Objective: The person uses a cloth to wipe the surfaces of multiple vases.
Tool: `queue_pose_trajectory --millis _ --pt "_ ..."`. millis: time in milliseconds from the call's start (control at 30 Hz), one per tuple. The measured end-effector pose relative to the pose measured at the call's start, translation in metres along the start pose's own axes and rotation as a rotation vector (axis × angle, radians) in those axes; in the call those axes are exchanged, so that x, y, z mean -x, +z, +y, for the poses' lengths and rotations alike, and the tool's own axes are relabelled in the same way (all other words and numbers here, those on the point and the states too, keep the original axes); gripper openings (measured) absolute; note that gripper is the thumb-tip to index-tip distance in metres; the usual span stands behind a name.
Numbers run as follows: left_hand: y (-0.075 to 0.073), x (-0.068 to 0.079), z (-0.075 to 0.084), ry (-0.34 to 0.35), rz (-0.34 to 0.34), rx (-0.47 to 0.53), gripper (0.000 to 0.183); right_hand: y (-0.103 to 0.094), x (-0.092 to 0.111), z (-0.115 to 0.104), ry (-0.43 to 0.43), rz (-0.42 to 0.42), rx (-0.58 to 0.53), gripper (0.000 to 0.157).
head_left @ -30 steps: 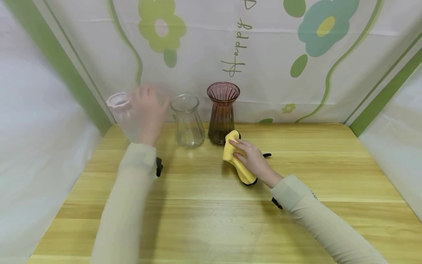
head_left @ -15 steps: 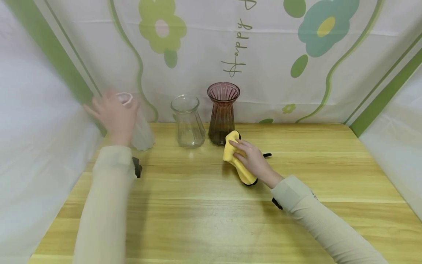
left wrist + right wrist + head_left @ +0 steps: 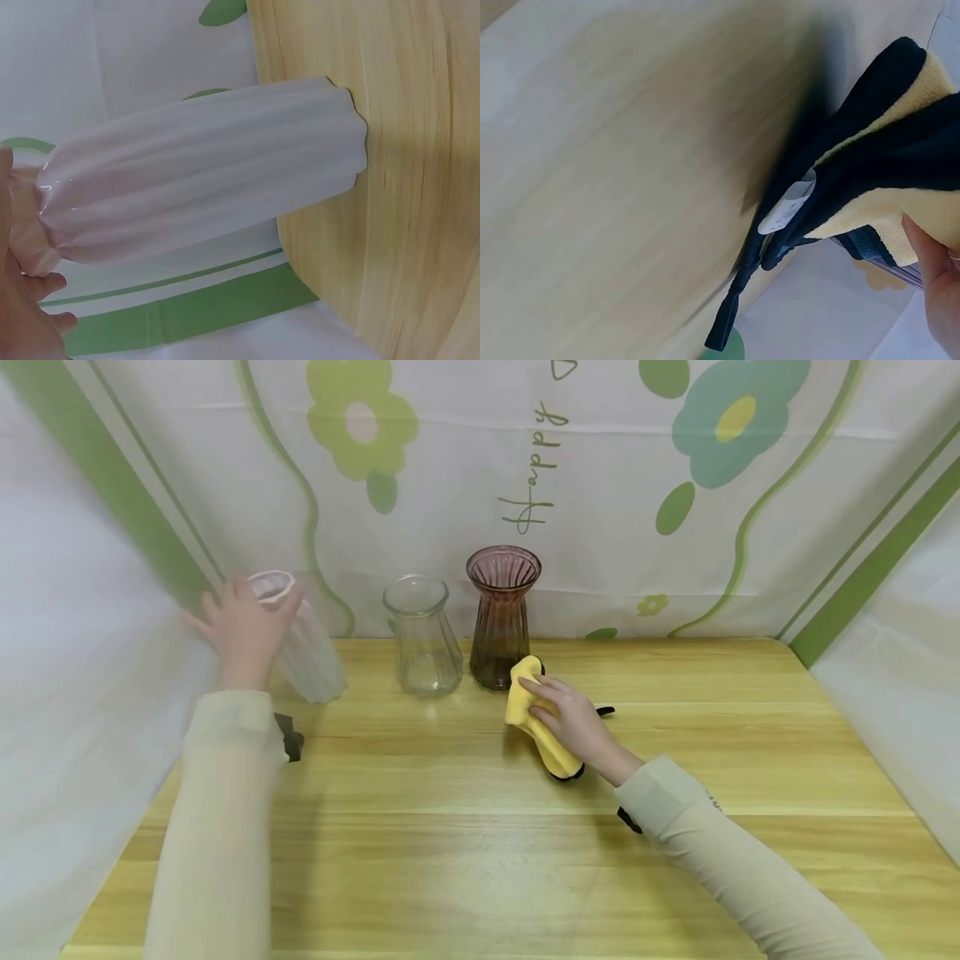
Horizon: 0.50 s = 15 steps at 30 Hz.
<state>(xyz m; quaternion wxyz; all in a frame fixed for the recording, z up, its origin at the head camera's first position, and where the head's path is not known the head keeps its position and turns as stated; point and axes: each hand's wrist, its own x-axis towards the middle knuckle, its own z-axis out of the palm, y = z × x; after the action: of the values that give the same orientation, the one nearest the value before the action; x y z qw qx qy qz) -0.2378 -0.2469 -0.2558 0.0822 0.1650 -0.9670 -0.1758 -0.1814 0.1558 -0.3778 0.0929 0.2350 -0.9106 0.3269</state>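
At the back left of the table, a tall white ribbed vase [image 3: 313, 656] with a faint pink tint rests its base on the wood. My left hand [image 3: 249, 631] is at its rim in the head view, thumb on the right side and fingers on the left. In the left wrist view, thumb and fingers wrap the narrow neck of the vase [image 3: 202, 165]. My right hand [image 3: 576, 720] pinches a bunched cloth [image 3: 528, 702], yellow on one side. The right wrist view shows the cloth's black side [image 3: 870, 150], a white label [image 3: 789, 204] and a hanging loop [image 3: 724, 322].
A clear glass vase [image 3: 427, 643] stands upright between my hands. Just right of it is a purple-tinted, fluted glass vase [image 3: 502, 627], which the cloth overlaps in the head view. Behind the wooden table [image 3: 450, 860] hangs a flowered curtain [image 3: 585, 527].
My left hand has moved left, from between the white and clear vases to the white vase's rim, and now grips its neck. The right hand keeps still with the cloth.
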Motion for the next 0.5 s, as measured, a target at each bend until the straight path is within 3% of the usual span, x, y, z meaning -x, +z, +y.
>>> queue_pose_trajectory --millis 233,500 --pt "-0.0003 -0.0028 -0.0034 0.016 -0.011 0.003 0.109 0.0003 -0.0009 -0.0005 0.002 -0.001 -0.013 0.047" --pt "0.001 -0.0037 -0.0068 0.082 -0.015 -0.027 0.102 0.0017 -0.0004 0.0004 0.012 -0.009 -0.015 0.047"
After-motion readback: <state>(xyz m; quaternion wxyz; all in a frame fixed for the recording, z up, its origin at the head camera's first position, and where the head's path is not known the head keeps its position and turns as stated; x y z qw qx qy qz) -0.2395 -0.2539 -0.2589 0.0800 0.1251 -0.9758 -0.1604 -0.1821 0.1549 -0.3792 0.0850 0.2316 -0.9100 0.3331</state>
